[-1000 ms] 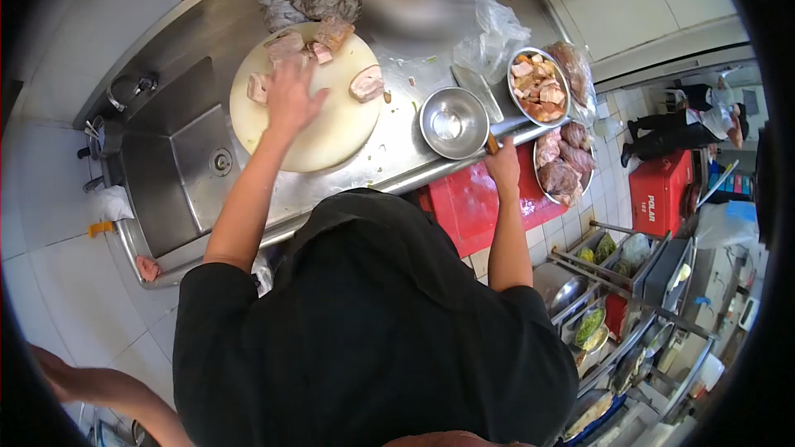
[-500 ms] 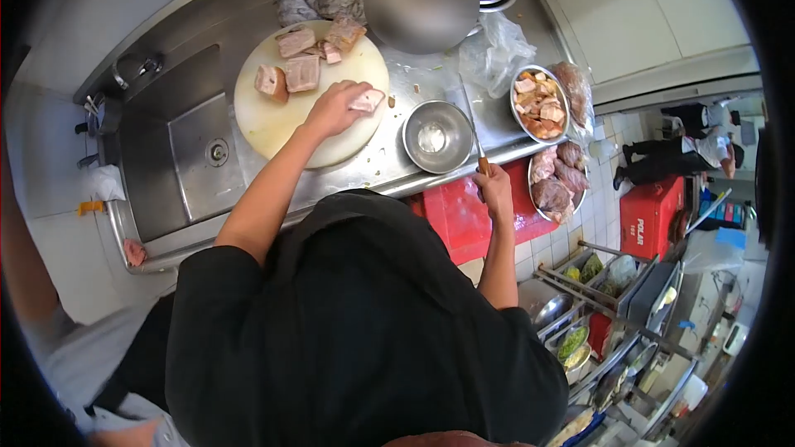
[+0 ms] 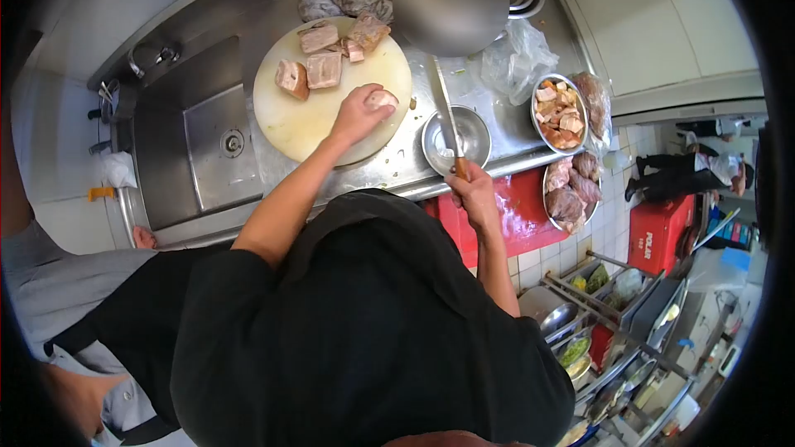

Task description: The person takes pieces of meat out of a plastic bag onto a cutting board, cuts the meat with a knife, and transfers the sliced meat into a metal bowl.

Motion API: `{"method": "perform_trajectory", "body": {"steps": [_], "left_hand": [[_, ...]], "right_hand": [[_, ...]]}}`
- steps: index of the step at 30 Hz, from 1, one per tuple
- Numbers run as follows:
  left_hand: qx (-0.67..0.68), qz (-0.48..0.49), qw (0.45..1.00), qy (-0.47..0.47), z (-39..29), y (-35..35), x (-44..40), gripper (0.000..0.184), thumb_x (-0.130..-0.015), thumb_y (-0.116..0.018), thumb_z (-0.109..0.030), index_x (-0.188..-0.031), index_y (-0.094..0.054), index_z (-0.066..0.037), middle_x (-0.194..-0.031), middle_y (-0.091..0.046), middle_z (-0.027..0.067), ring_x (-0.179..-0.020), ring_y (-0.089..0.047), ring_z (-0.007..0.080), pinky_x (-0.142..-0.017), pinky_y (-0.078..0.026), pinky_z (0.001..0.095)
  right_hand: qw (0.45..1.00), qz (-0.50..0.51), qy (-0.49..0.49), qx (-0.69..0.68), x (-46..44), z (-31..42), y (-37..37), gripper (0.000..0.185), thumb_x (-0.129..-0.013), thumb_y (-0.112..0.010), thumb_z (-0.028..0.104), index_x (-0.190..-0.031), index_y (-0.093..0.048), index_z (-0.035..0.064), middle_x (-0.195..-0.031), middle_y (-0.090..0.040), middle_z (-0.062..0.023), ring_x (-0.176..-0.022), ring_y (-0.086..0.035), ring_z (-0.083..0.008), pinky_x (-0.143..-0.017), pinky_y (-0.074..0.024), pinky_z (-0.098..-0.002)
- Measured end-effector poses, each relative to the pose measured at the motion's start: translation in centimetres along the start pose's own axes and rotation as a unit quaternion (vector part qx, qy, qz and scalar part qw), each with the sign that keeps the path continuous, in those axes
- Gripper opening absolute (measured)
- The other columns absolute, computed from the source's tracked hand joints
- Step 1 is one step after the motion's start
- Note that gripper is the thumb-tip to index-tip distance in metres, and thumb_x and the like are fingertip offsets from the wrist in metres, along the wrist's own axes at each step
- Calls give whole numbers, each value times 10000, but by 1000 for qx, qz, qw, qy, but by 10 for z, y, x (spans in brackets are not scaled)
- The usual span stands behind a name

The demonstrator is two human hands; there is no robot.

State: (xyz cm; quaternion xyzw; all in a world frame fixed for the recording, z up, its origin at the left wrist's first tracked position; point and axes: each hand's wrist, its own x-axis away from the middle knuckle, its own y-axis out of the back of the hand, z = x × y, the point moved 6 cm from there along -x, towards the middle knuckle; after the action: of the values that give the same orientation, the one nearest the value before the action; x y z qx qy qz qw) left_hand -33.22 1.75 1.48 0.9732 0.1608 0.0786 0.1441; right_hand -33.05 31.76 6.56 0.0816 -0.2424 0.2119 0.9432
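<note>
While left hand [image 3: 358, 116] grips meat chunk [image 3: 383, 100], right hand [image 3: 474, 188] knife [image 3: 444, 98], bowl [image 3: 566, 150] holds cut meat [image 3: 559, 114].

Left forearm [image 3: 290, 199] angled forward-inward | left hand [image 3: 361, 114] curled | right forearm [image 3: 496, 269] forward | right hand [image 3: 475, 192] clenched

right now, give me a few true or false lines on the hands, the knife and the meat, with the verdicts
1. The right hand holds the knife by its handle. True.
2. The left hand is in the sink. False: it holds a piece of meat on the cutting board.
3. The knife's blade is over the metal bowl. True.
4. The cutting board is square. False: it is round.
5. Other chunks of meat lie on the cutting board. True.
6. The clear plastic bag lies on the cutting board. False: it lies apart, on the metal counter.
</note>
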Motion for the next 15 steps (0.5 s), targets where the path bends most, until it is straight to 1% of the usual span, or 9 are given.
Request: {"method": "perform_trajectory", "body": {"steps": [1, 2, 5, 8, 11, 12, 14, 15], "left_hand": [[125, 44, 990, 58, 10, 3, -1, 573, -839, -845, -252, -1330, -649, -32, -1261, -656, 142, -1175, -631, 241, -1024, -504, 351], [196, 84, 975, 66, 24, 1, -4, 583, -857, -852, -258, -1347, -638, -26, -1324, -644, 111, -1199, -621, 173, -1016, -503, 305], [58, 37, 996, -48, 6, 14, -1, 592, -841, -852, -237, -1343, -634, -9, -1320, -641, 134, -1196, -628, 216, -1029, -499, 329], [-50, -23, 985, -163, -17, 21, -9, 627, -813, -864, -250, -1345, -635, -10, -1329, -630, 166, -1214, -618, 286, -1081, -474, 379], [-211, -25, 961, -177, -37, 12, -30, 650, -797, -863, -306, -1329, -646, -3, -1379, -603, 200, -1249, -587, 368, -1132, -433, 440], [-248, -39, 952, -176, -37, 7, -37, 646, -803, -856, -323, -1325, -650, -4, -1386, -604, 203, -1262, -579, 378, -1138, -426, 446], [-324, -69, 928, -172, -35, 2, -46, 641, -814, -843, -358, -1318, -659, -7, -1400, -604, 210, -1287, -564, 396, -1149, -413, 459], [-325, -77, 926, -175, -42, 9, -46, 624, -820, -836, -365, -1306, -668, -10, -1395, -611, 212, -1290, -562, 403, -1143, -418, 458]], "right_hand": [[1000, 23, -9, -7, 0, -3, -7, 141, -892, -731, 73, -973, -624, 29, -663, -535, 21, -492, -480, -82, -448, -355, -255], [999, 34, -18, -10, 0, -4, -13, 161, -895, -723, 81, -996, -618, 11, -650, -519, 19, -518, -487, -83, -474, -373, -261], [998, 51, -28, -24, -9, -24, -24, 153, -898, -719, 74, -998, -621, 13, -659, -525, 16, -520, -488, -85, -477, -371, -260], [995, 48, -63, -64, -6, -24, -30, 170, -894, -715, 64, -1025, -625, 6, -667, -519, 13, -517, -479, -85, -474, -363, -260], [989, 61, -91, -105, -8, -24, -27, 186, -894, -711, 58, -1038, -599, 24, -646, -522, 10, -490, -483, -90, -450, -364, -256], [986, 69, -98, -116, -11, -25, -25, 193, -895, -710, 55, -1042, -586, 33, -634, -525, 9, -476, -485, -92, -439, -366, -253], [987, 86, -82, -111, -20, -32, -20, 185, -896, -707, 58, -1035, -588, 33, -631, -520, 12, -472, -482, -89, -439, -365, -252], [987, 96, -73, -108, -24, -29, -18, 181, -896, -706, 59, -1032, -589, 34, -629, -517, 14, -470, -480, -88, -440, -364, -251]]}}
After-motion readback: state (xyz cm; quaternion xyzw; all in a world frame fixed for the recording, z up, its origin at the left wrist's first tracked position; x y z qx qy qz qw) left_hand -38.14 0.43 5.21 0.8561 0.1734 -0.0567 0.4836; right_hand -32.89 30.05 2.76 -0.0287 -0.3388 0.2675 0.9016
